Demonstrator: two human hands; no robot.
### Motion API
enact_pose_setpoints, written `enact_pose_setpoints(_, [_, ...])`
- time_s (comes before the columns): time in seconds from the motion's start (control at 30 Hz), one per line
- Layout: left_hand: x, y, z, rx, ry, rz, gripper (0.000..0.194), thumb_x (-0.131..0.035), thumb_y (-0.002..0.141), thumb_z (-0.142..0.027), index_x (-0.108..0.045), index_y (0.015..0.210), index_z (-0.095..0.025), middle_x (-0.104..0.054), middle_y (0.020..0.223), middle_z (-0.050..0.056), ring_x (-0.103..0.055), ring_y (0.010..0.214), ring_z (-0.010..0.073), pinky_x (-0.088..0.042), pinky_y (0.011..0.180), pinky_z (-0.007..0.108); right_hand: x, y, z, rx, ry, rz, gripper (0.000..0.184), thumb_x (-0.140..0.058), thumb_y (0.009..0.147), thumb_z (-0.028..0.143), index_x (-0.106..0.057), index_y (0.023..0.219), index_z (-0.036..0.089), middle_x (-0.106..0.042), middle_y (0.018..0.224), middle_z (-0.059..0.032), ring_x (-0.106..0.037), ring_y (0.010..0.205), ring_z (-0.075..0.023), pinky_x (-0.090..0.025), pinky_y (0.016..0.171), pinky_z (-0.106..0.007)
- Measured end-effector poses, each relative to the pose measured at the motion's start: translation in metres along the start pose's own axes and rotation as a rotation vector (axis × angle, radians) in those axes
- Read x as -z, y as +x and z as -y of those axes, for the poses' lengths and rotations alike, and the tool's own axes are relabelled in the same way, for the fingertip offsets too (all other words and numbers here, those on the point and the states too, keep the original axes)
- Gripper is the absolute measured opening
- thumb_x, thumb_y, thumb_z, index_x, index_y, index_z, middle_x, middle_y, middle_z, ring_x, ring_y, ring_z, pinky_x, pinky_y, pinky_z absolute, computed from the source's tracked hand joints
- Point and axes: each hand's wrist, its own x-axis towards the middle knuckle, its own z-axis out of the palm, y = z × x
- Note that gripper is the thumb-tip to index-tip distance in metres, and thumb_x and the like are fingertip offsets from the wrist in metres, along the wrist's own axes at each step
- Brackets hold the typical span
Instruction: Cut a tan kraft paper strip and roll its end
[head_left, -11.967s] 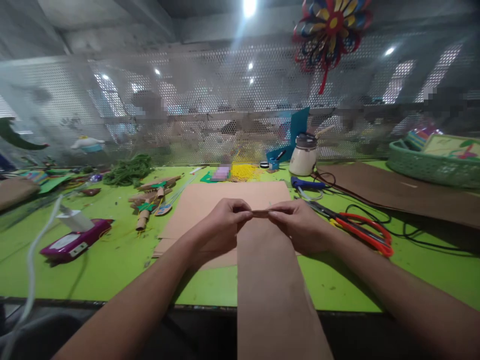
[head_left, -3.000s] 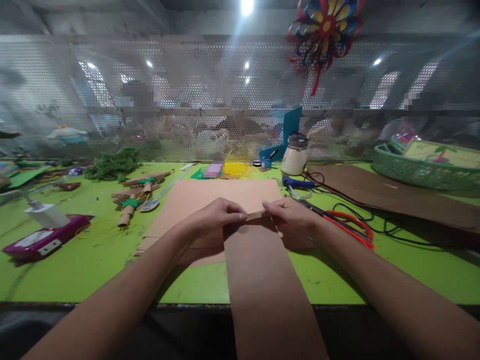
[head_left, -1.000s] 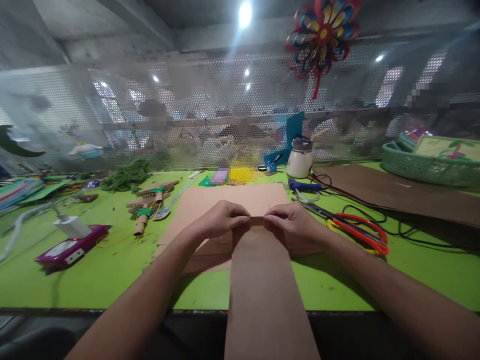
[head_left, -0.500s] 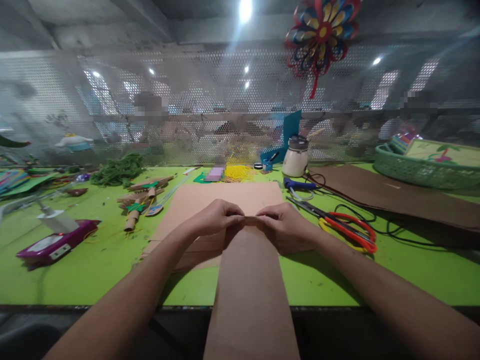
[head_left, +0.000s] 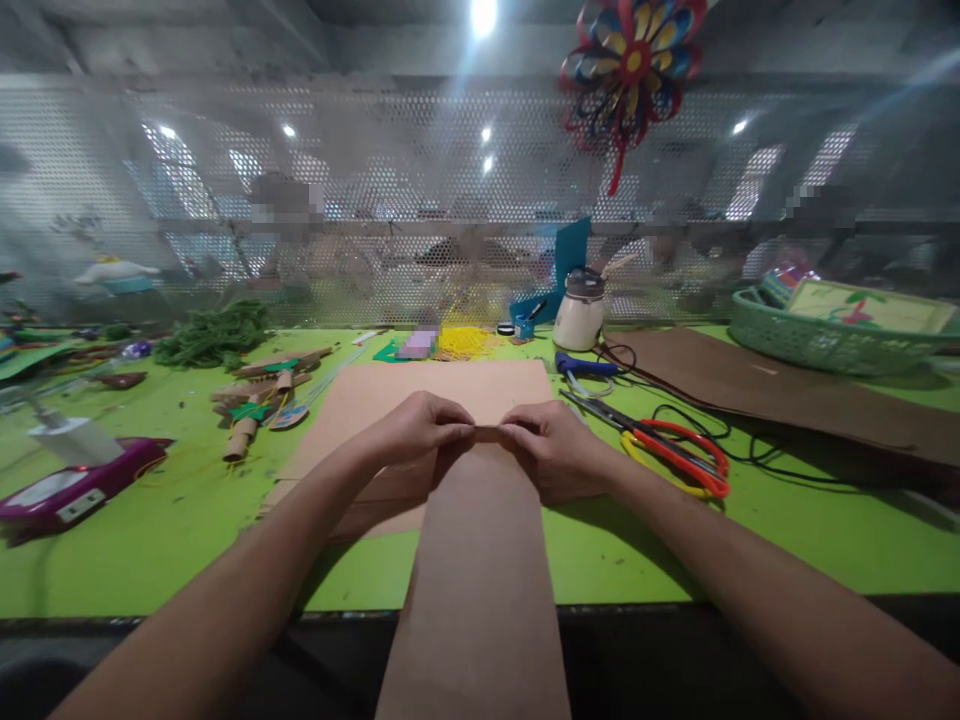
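A long strip of brown cardboard [head_left: 480,570] runs from the middle of the table over its front edge toward me. My left hand [head_left: 420,430] pinches the left side of its far end between thumb and fingers. On the right side of that same end, my right hand [head_left: 555,445] has a matching pinch, and a narrow folded edge shows between the thumbs. Beneath both hands lie flat tan cardboard sheets [head_left: 442,385]. To the right of my right hand are scissors with red handles [head_left: 686,455], overlapping a yellow-handled pair [head_left: 660,475].
A blue glue gun [head_left: 589,366] and a lidded jar [head_left: 579,315] stand behind the scissors. Brown board [head_left: 750,375] and a green basket [head_left: 825,335] are at right. Left are a purple power strip [head_left: 90,490], cardboard figures [head_left: 251,420] and green yarn [head_left: 214,335].
The view has turned slightly right, so everything sits further left. Both hands keep their pinch on the strip's far end, and the fold between them looks flatter.
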Motion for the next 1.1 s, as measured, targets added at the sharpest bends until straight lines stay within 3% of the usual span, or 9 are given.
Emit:
enact_pose_setpoints(0.2, [-0.0029,0.0014,0.0015,-0.027,0.03,-0.043,0.029,-0.049,0.081,-0.034,-0.068,0.093,-0.015,-0.069,0.084,0.002,-0.059,0.077,0.0145,-0.041,0.067,0.02,-0.0009,0.0007,0.0014,-0.017,0.011,-0.054,0.023,-0.046,0.084,0.02,-0.057,0.065,0.014,-0.053,0.059,0.0025,-0.044,0.057,-0.0084,-0.031,0.054,-0.02])
enact_pose_setpoints(0.73, [0.0056,-0.0043,0.0058,0.002,-0.158,0.127,0.035,-0.044,0.085,-0.038,-0.065,0.077,-0.011,-0.063,0.068,0.004,-0.055,0.062,0.0122,-0.041,0.061,0.022,-0.0056,0.0006,-0.0003,-0.026,0.012,-0.095,0.022,-0.047,0.084,0.022,-0.061,0.068,0.014,-0.058,0.063,0.0004,-0.048,0.06,-0.0106,-0.034,0.056,-0.021])
enact_pose_setpoints(1.1, [0.0031,-0.0045,0.0067,0.005,-0.203,0.11,0.03,-0.048,0.082,-0.035,-0.064,0.073,-0.011,-0.062,0.066,0.003,-0.054,0.062,0.0122,-0.04,0.061,0.022,-0.0067,0.0008,-0.0013,-0.009,-0.018,-0.078,0.021,-0.048,0.084,0.021,-0.064,0.073,0.014,-0.061,0.065,-0.0003,-0.05,0.061,-0.0108,-0.035,0.059,-0.022])
